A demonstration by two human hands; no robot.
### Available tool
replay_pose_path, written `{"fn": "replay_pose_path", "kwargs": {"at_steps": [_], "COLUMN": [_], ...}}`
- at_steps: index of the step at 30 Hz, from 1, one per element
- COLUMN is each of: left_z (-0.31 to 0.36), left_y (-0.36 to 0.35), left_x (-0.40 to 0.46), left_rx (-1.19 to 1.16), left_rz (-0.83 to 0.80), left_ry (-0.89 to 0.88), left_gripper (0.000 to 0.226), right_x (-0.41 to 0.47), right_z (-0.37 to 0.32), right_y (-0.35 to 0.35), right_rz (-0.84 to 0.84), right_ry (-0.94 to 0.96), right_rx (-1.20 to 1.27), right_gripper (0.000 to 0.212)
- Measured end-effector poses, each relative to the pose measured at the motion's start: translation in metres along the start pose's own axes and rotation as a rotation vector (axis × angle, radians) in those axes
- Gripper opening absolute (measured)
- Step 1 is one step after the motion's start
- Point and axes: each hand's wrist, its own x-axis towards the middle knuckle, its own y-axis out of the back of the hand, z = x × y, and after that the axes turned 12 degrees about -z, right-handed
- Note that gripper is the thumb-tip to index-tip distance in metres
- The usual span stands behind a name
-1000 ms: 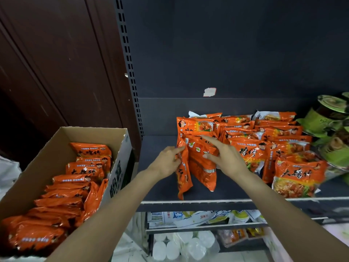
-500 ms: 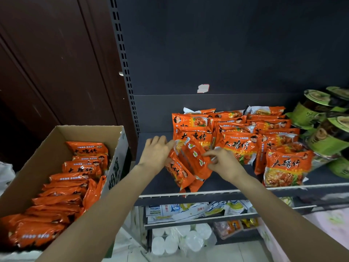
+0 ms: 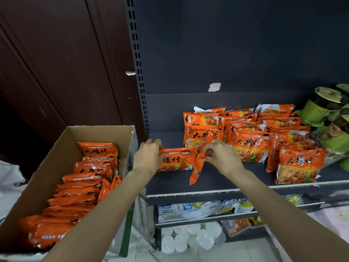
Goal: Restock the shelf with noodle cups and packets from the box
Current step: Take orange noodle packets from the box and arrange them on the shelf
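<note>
Over the dark shelf [image 3: 217, 181], my left hand [image 3: 147, 158] grips the left end of an orange noodle packet [image 3: 176, 160] that faces me, label upright. My right hand [image 3: 220, 157] pinches the top of a second orange packet [image 3: 196, 170], which hangs down edge-on beside the first. Behind them stand rows of the same orange packets [image 3: 249, 144]. Green noodle cups [image 3: 319, 110] lie tilted at the shelf's far right. The cardboard box [image 3: 47, 167] at the left holds several orange packets [image 3: 88, 184] in a row.
A perforated metal upright [image 3: 137, 63] borders the shelf on the left, with a dark wooden door [image 3: 56, 63] beyond it. Lower shelves hold blue-and-white packets [image 3: 188, 209] and white rolls [image 3: 181, 240]. A white bag [image 3: 7, 173] lies left of the box.
My hands have separated the two packets: the left one now holds one turned label-forward further left on the shelf, while the right one keeps the other hanging beside it.
</note>
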Motion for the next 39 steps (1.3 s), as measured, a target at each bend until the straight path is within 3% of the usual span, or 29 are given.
{"fn": "replay_pose_path", "kwargs": {"at_steps": [5, 10, 18, 27, 32, 39], "left_z": [-0.026, -0.045, -0.043, -0.033, -0.022, -0.013], "left_y": [0.011, 0.021, 0.023, 0.021, 0.015, 0.002], "left_x": [-0.001, 0.011, 0.049, 0.111, 0.150, 0.169], "left_rx": [-0.068, -0.146, -0.176, -0.161, -0.146, -0.385], "left_rz": [0.076, 0.158, 0.091, -0.014, -0.032, 0.063], "left_ry": [0.072, 0.137, 0.141, 0.188, 0.199, 0.090], "left_gripper": [0.026, 0.027, 0.026, 0.028, 0.031, 0.042], "right_x": [0.025, 0.067, 0.094, 0.119, 0.148, 0.166], "right_z": [-0.032, -0.049, -0.035, -0.027, -0.015, -0.009], "right_y": [-0.016, -0.028, -0.034, -0.010, 0.004, 0.005], "right_rz": [0.028, 0.057, 0.027, 0.185, 0.132, 0.132], "right_ry": [0.063, -0.063, -0.218, -0.123, -0.056, -0.018], "right_rx": [-0.150, -0.213, -0.236, -0.179, -0.139, -0.181], "right_gripper": [0.029, 0.032, 0.053, 0.050, 0.060, 0.057]}}
